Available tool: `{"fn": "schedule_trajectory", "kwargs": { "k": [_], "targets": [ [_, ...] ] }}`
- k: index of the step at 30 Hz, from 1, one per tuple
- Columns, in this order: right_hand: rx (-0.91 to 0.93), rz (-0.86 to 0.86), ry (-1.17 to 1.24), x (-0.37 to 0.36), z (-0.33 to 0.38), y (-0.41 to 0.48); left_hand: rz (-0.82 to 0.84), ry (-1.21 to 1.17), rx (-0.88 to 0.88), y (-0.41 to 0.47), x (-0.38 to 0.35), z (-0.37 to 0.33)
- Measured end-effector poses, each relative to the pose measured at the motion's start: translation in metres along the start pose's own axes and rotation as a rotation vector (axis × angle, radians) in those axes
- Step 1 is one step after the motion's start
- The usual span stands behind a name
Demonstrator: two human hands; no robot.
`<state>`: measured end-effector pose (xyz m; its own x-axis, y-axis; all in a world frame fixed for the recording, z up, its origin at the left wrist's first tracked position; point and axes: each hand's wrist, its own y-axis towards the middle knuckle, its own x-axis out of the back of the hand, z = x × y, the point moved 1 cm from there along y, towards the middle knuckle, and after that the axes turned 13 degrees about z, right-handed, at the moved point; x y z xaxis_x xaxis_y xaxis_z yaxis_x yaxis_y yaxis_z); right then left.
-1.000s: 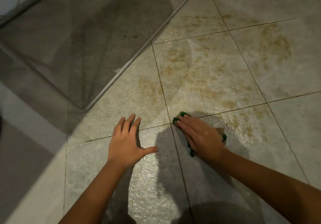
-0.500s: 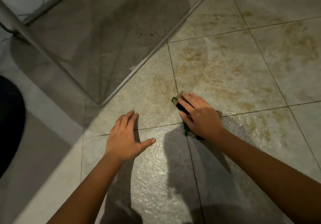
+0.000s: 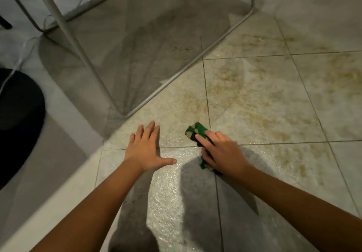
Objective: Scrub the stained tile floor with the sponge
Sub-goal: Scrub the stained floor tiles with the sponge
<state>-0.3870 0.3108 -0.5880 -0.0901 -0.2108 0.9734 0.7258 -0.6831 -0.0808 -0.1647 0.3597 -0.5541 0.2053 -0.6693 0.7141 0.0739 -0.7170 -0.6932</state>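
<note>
Open floor point(image 3: 264, 99) runs ahead and to the right of our right hand point(image 3: 221, 154), flat tile out to the edge of view. Ahead-left it's tighter. A metal frame point(image 3: 195, 63) lies on the tiles, its tube slanting across, its near corner just beyond our left hand point(image 3: 145, 150). A pole point(image 3: 78, 42) climbs from that corner toward the upper left. On our left a pale border point(image 3: 58, 189) ends the tiles. Past it sits a dark shape point(image 3: 19, 114), with a thin cable point(image 3: 17, 65) above it. Between our hands a narrow strip of wet tile lies free, and the sponge point(image 3: 196, 129) in our right hand's grip bounds it on the right.
</note>
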Motion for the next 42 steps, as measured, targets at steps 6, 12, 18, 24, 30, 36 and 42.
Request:
{"fn": "schedule_trajectory", "kwargs": {
  "k": [6, 12, 18, 24, 30, 36, 42],
  "targets": [
    [-0.056, -0.134, -0.009, 0.002, -0.014, 0.027, -0.009, -0.019, 0.015, 0.006, 0.001, 0.0],
    [-0.063, -0.159, -0.012, -0.002, 0.001, 0.01, -0.048, -0.057, 0.0, 0.006, -0.003, 0.002],
    [0.121, -0.171, -0.027, -0.014, 0.01, 0.033, -0.07, -0.053, -0.014, 0.01, -0.007, 0.006],
    [-0.121, -0.137, -0.06, 0.0, -0.016, 0.065, -0.048, -0.071, -0.009, 0.006, -0.004, 0.005],
    [-0.087, -0.274, -0.053, -0.014, -0.005, 0.031, -0.061, -0.074, -0.007, 0.007, -0.005, 0.005],
    [0.091, -0.189, -0.085, -0.017, 0.015, 0.061, -0.084, -0.081, -0.01, 0.012, -0.01, 0.007],
    [-0.055, -0.258, -0.085, -0.009, -0.005, 0.081, -0.076, -0.063, -0.012, 0.009, -0.008, 0.007]
  ]
}}
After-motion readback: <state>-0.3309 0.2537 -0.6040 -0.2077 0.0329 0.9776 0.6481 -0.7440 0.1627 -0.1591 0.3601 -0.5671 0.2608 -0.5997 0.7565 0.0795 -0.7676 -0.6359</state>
